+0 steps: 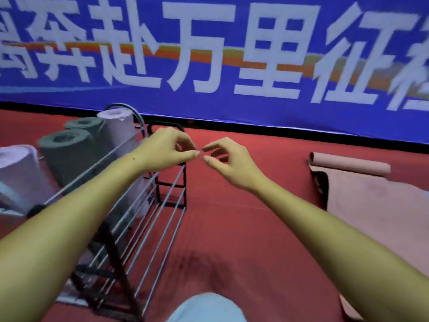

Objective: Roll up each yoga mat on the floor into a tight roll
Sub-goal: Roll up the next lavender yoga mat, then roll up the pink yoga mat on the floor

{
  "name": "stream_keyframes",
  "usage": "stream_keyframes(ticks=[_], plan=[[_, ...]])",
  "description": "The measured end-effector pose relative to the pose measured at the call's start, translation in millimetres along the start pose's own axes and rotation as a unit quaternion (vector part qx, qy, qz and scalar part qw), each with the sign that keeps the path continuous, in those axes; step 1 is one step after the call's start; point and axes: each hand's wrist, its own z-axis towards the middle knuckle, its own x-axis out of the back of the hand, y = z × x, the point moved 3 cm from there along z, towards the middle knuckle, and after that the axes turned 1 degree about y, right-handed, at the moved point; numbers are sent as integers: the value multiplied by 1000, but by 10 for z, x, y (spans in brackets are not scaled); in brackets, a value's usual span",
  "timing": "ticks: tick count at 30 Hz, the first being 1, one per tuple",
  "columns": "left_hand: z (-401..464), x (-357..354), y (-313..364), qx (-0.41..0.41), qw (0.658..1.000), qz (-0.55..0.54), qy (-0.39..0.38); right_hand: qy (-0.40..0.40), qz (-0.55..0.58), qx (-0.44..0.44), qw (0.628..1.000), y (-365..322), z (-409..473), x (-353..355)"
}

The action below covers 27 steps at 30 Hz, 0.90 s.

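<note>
The head camera is looking down at two bare arms reaching out over a red floor (232, 228). The left hand (167, 148) and the right hand (228, 162) are hanging in the air side by side, with their fingertips almost meeting in the middle. The grip of each hand is loose and holding nothing: the fingers are softly bent and the thumbs are pointing at each other. The hands are not touching any mat.

A pink yoga mat (376, 205) is lying on the floor on the right, well away from the hands. Most of it is lying flat, and its far end is curling into a small roll (348, 164).

On the left a metal rack (148, 205) is standing on the floor, with thin grey bars and a black frame. The left arm is crossing in front of it. Rolled mats are standing in the rack: two green rolled mats (67, 154) close together, one pale purple rolled mat (118, 129) behind them, and another pale purple roll (18, 168) at the left edge.

Behind it all a big blue banner (209, 108) with large white letters and an orange stripe is running along the wall. At the bottom, something light blue (206, 307) is showing; the picture is too blurry there to tell what it is.
</note>
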Motion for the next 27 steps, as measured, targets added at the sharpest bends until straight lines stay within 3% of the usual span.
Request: stream_keyframes(ticks=[5, 12, 16, 21, 27], plan=[[586, -1039, 1226, -75, 990, -81, -89, 62, -52, -53, 995, 717, -1021, 1359], [1005, -2850, 2323, -106, 953, -148, -242, 70, -105, -274, 953, 1998, -2762, 2683], [847, -4055, 2534, -78, 933, -170, -308, 49, -109, -396, 911, 2766, -3839, 2756], [431, -5412, 2656, -28, 904, -196, -379, -25, -91, -498, 862, 3583, -5046, 2287], [68, -6713, 2707, 49, 884, -200, -420, -101, -219, -488, 839, 4281, -5652, 2067]])
